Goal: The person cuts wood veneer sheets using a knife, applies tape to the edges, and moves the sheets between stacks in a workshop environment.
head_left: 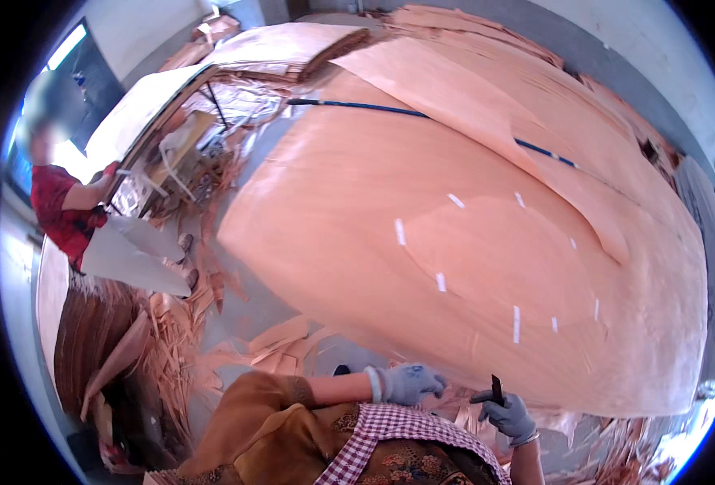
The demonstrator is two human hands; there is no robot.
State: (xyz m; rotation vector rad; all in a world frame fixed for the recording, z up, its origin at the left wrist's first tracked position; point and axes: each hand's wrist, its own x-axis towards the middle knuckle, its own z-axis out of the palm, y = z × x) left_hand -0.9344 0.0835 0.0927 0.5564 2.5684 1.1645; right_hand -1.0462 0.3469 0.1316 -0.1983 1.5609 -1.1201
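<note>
A large pale orange sheet of what looks like wood veneer [333, 218] lies on a wide stack in front of me. Several short strips of white tape [517, 324] ring a rounded area in its near right part. My left hand [410, 384], in a grey glove, hovers by the near edge with fingers loosely bent and apart; nothing shows in it. Further right, my right hand [509, 417], also gloved, grips a dark knife [497, 390] that points up. A long dark blue pole [357, 105] rests across the far part, partly hidden under a folded-over sheet [471, 101].
On the left, a person [70, 202] in a red top stands at a table with pale sheets [143, 105]. Torn veneer scraps [281, 343] litter the floor. More stacked sheets [285, 48] lie at the back, and a brown bundle [90, 343] stands at lower left.
</note>
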